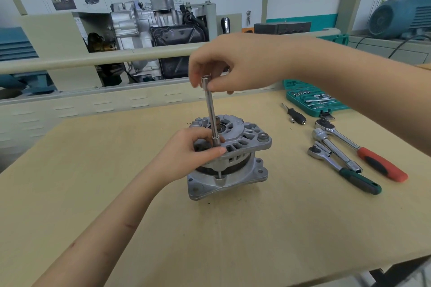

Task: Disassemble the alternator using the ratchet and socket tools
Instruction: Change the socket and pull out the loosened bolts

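Alternator (229, 158) through-bolt being loosened by hand on the table (116, 193).
Right hand (233, 63) pinches the extension bar (211, 109) top; left hand (186, 150) grips the housing. Next, judging: ratchet (359, 149) at three o'clock.

Person's body as seen from the head camera: two bare forearms, no sleeves, gloves, rings or watch visible. Left hand (186, 147) enters from lower left; its forearm bears two short reddish scratch marks. Right hand (229, 63) enters from right.
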Motion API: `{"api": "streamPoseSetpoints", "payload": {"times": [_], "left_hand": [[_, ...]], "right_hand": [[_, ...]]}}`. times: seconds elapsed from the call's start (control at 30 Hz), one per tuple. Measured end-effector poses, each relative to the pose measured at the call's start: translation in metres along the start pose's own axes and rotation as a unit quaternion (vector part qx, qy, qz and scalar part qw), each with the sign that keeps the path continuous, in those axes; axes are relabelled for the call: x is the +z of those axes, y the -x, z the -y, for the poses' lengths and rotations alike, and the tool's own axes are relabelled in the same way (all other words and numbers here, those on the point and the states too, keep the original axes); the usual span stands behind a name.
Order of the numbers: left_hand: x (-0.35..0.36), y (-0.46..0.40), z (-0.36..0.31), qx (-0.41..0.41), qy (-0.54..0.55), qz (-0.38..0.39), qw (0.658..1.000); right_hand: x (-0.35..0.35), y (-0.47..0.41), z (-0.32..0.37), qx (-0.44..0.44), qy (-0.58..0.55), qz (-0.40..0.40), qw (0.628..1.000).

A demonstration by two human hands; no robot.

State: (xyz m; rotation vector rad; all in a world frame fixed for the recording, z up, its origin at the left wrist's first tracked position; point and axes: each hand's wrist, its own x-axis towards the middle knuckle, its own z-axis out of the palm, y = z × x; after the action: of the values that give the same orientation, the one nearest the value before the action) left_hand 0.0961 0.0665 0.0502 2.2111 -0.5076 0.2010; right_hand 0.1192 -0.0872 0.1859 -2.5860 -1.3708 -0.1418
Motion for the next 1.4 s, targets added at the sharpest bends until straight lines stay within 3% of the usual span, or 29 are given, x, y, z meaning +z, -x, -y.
{"api": "streamPoseSetpoints", "payload": {"times": [0.2,0.37,0.53,0.73,0.9,1.1,1.27,1.4], "left_hand": [[0.0009,0.0,-0.0003,0.003,0.016,-0.002,1.0],[0.0013,-0.0001,-0.0004,0.013,0.013,-0.005,1.0],[0.0008,-0.0001,0.001,0.013,0.019,-0.002,1.0],[-0.0011,-0.0015,0.0038,0.008,-0.005,0.013,1.0],[-0.0017,0.0013,0.0003,0.001,0.026,0.017,1.0],[-0.0023,0.0039,-0.0013,-0.01,0.058,0.008,0.998],[-0.0036,0.0035,-0.0002,-0.002,0.042,0.009,0.999],[-0.0039,0.0035,0.0019,-0.003,0.042,0.007,0.999]], "right_hand": [[0.0035,-0.003,-0.0036,0.018,0.056,-0.034,0.998],[-0.0008,-0.0007,-0.005,0.025,0.011,0.023,0.999],[0.002,-0.0036,-0.0058,0.029,0.052,-0.022,0.998],[-0.0016,-0.0001,-0.0035,0.014,0.009,0.011,1.0],[0.0012,-0.0016,-0.0061,0.031,0.043,-0.01,0.999],[0.0001,-0.002,-0.0035,0.025,0.005,0.011,1.0],[0.0024,-0.0052,-0.0056,0.034,0.058,-0.023,0.997],[-0.0012,-0.0018,-0.0038,0.009,0.011,0.014,1.0]]}}
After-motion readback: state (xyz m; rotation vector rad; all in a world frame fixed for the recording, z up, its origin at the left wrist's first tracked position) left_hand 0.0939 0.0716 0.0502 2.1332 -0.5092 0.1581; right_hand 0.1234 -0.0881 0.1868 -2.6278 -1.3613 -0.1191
